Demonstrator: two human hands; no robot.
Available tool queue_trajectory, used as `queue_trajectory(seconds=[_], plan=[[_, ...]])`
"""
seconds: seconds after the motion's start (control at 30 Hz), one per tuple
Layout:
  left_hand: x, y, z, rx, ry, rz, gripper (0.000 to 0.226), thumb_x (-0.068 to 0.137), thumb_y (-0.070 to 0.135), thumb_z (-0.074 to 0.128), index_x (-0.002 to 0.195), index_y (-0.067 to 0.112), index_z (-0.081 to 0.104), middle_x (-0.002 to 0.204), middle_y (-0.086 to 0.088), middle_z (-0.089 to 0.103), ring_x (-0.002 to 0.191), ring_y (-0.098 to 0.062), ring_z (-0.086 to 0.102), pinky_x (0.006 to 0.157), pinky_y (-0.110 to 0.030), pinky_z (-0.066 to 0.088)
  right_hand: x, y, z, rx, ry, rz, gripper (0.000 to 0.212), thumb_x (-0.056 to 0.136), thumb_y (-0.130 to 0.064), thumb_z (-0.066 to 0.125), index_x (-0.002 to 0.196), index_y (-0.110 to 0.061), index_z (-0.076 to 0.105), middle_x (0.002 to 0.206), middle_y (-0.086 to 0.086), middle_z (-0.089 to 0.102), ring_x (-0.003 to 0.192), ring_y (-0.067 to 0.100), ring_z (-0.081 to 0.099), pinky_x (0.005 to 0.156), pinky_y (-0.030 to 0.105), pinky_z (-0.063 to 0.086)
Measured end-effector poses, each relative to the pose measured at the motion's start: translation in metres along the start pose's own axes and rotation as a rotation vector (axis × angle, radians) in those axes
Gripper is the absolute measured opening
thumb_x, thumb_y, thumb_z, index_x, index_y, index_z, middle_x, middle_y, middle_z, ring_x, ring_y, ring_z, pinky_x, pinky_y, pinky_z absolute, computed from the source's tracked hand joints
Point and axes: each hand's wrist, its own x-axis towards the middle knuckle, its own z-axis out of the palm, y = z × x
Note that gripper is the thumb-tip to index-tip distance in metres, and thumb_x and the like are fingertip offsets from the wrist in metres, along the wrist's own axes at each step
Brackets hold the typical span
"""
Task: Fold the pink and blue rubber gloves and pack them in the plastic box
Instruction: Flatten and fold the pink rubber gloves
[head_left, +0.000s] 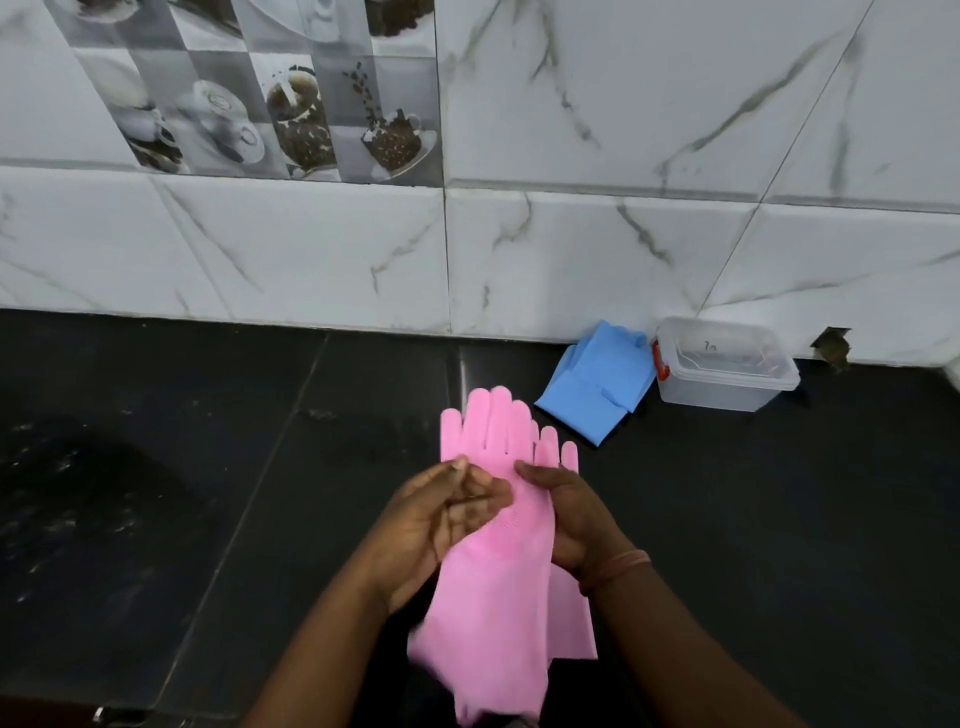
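Both hands grasp the pink gloves (498, 561) above the dark worktop (208, 467), in front of the plastic box (724, 366): left hand (441, 525) and right hand (566, 519) with fingers (530, 474) wrapped around them. The blue gloves (597, 382) lie just left of the box. The slick, floppy cuffs hang loose, so a fold may spring open or the pair slip apart.

Two hands were in view, a left hand (436, 525) and a right hand (571, 519), with one band (621, 564) on the right wrist. Between them were pink gloves (498, 545), two by the doubled rows of fingertips (the cuffs overlapped, so the second showed only in part). The blue gloves (597, 379) lay in one flat stack; how many it held could not be told. There was one clear plastic box (724, 364), with one red latch (661, 359) showing.
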Motion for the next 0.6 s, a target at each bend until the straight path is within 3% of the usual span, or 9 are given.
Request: queue_trajectory(seconds=[0.1,0.2,0.3,0.37,0.4,0.43,0.5,0.57,0.6], plan=[[0.008,-0.007,-0.004,0.077,0.146,0.022,0.040,0.089,0.049,0.070,0.115,0.018,0.073,0.133,-0.014,0.070,0.118,-0.027,0.070,0.105,-0.045,0.054,-0.008,-0.005,-0.011,-0.012,0.037,-0.168,0.053,0.094,-0.004,0.058,0.144,-0.014,0.046,0.132,0.022,0.061,0.123,0.041,0.058,0.105,0.058,0.046],[0.013,-0.013,0.016,-0.008,0.009,-0.017,0.059,0.082,0.057,0.076,0.137,0.038,0.063,0.142,0.004,0.065,0.132,-0.024,0.060,0.110,-0.047,0.050,-0.018,-0.015,0.008,-0.333,0.107,-0.285,0.062,0.090,-0.011,0.059,0.149,-0.017,0.040,0.144,0.018,0.046,0.129,0.036,0.050,0.106,0.056,0.045],[0.017,-0.021,0.051,-0.242,-0.081,-0.039,0.079,0.079,0.057,0.081,0.147,0.024,0.056,0.146,-0.007,0.062,0.134,-0.026,0.060,0.108,-0.044,0.052,-0.030,-0.009,0.043,-0.404,-0.035,-0.243,0.071,0.085,-0.038,0.063,0.150,-0.023,0.040,0.153,0.011,0.039,0.139,0.031,0.040,0.116,0.050,0.032],[0.019,-0.025,0.057,-0.398,-0.048,-0.029,0.072,0.082,0.044,0.083,0.144,0.013,0.060,0.145,-0.018,0.061,0.129,-0.030,0.063,0.104,-0.045,0.055,-0.037,-0.015,0.047,-0.322,-0.050,-0.246,0.054,0.092,-0.036,0.059,0.142,-0.017,0.052,0.152,0.009,0.045,0.142,0.029,0.038,0.120,0.049,0.026],[0.020,-0.027,0.055,-0.443,-0.037,-0.012,0.063,0.089,0.035,0.077,0.143,0.010,0.060,0.145,-0.022,0.059,0.128,-0.032,0.063,0.107,-0.047,0.052,-0.042,-0.023,0.040,-0.308,0.006,-0.281,0.049,0.089,-0.033,0.061,0.135,-0.013,0.058,0.146,0.009,0.052,0.138,0.028,0.045,0.117,0.048,0.032],[0.022,-0.029,0.050,-0.477,-0.034,-0.008,0.056,0.094,0.028,0.070,0.145,0.008,0.057,0.144,-0.023,0.058,0.129,-0.035,0.061,0.112,-0.050,0.048,-0.045,-0.033,0.030,-0.272,0.048,-0.341,0.048,0.084,-0.028,0.064,0.127,-0.008,0.063,0.137,0.011,0.060,0.128,0.027,0.055,0.108,0.045,0.043],[0.026,-0.034,0.039,-0.553,-0.027,-0.033,0.055,0.093,0.021,0.066,0.144,0.005,0.055,0.141,-0.025,0.059,0.130,-0.040,0.059,0.114,-0.053,0.044,-0.053,-0.049,0.008,-0.225,0.170,-0.534,0.031,0.081,-0.018,0.065,0.110,-0.006,0.071,0.110,0.010,0.074,0.093,0.023,0.071,0.075,0.034,0.058],[0.032,-0.041,0.034,-0.616,-0.017,-0.094,0.057,0.082,0.021,0.076,0.135,0.008,0.062,0.130,-0.021,0.065,0.117,-0.039,0.067,0.105,-0.051,0.051,-0.048,-0.052,-0.022,-0.457,0.448,-0.624,0.014,0.089,-0.022,0.065,0.095,-0.011,0.072,0.081,0.004,0.073,0.062,0.011,0.064,0.051,0.021,0.049],[0.035,-0.046,0.035,-0.627,0.004,-0.149,0.054,0.078,0.021,0.078,0.130,0.011,0.065,0.126,-0.019,0.067,0.112,-0.038,0.069,0.102,-0.051,0.053,-0.045,-0.047,-0.033,-0.589,0.535,-0.588,0.018,0.089,-0.029,0.067,0.090,-0.011,0.070,0.073,0.002,0.068,0.055,0.007,0.057,0.048,0.021,0.045]])
